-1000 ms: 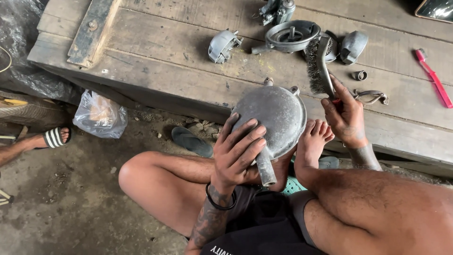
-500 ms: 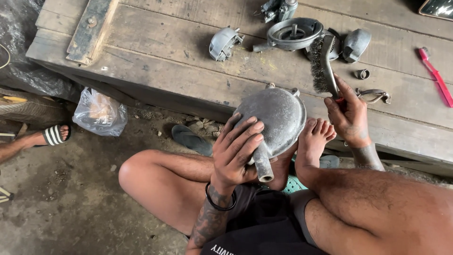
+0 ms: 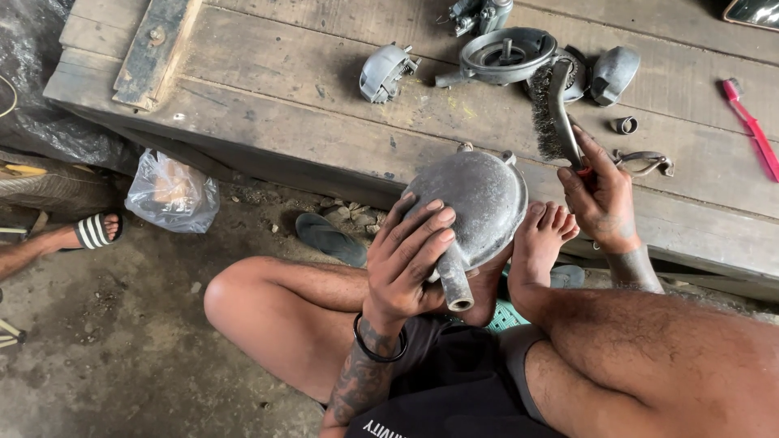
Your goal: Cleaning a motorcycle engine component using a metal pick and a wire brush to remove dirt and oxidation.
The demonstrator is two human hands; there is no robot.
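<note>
My left hand [image 3: 408, 255] grips a round grey metal cover [image 3: 480, 199] with a short tube at its bottom, held upright between my legs against my foot. My right hand [image 3: 601, 195] holds a wire brush [image 3: 555, 109] by its handle, bristles to the left, lifted above and to the right of the cover, over the edge of the wooden bench [image 3: 268, 89]. The brush is apart from the cover.
On the bench lie a round metal housing [image 3: 507, 55], a small grey cap [image 3: 384, 71], a grey oval part [image 3: 613, 75], a small ring [image 3: 625, 125], a clip [image 3: 647, 162] and a pink toothbrush [image 3: 751, 128]. A plastic bag [image 3: 172, 193] and slipper [image 3: 329, 237] lie on the ground; another person's sandalled foot [image 3: 81, 234] at left.
My right hand has lifted the wire brush slightly up and right, off the cover. My left hand keeps its grip on the cover, which has barely shifted.
</note>
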